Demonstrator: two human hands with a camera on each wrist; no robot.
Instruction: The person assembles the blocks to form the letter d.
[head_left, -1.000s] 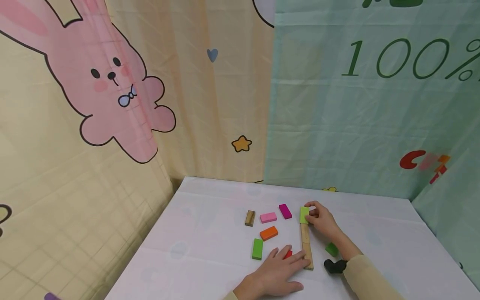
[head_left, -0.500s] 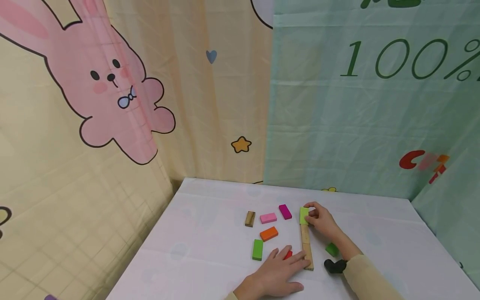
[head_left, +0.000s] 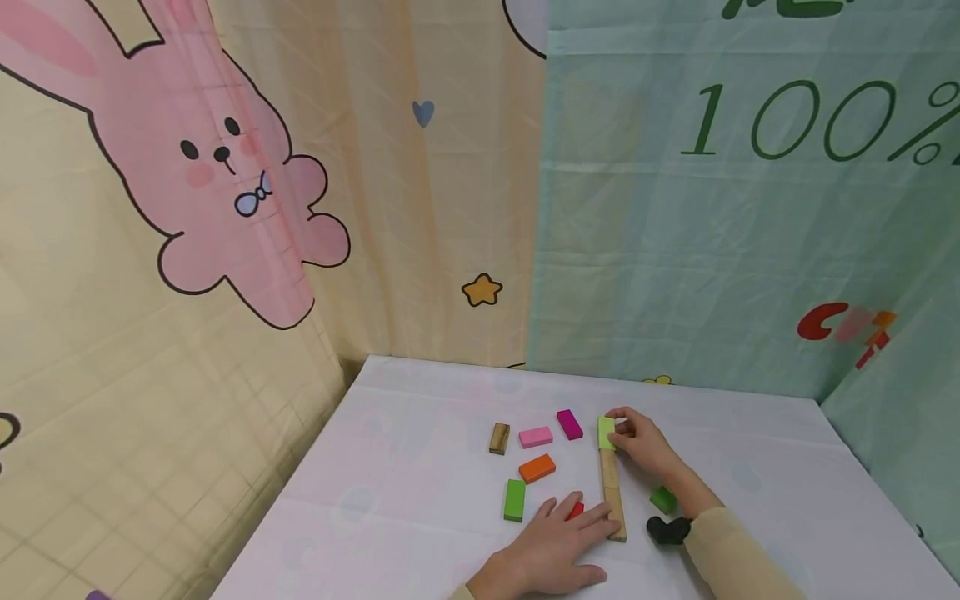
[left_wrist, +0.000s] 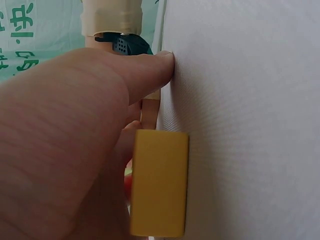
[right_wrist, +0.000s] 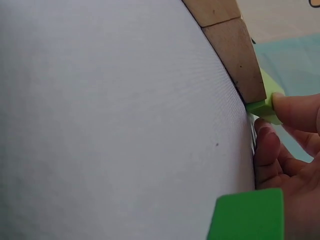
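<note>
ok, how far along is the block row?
Looks done: two plain wooden blocks lie end to end. In hand: the right hand pinches the lime-green block at their far end; the left hand lies over the near end. Possibly left: the orange block, pink block and magenta block, among others, lie apart.

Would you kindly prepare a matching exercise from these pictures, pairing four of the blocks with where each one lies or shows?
Things:
1. lime block
2. orange block
3. red block
4. yellow block

Places:
A. partly hidden by the left hand in the head view
B. large in the foreground of the left wrist view
C. at the far end of the wooden row, held by the right hand
D. between the pink block and a green block

Right pairs: 1-C, 2-D, 3-A, 4-B.
</note>
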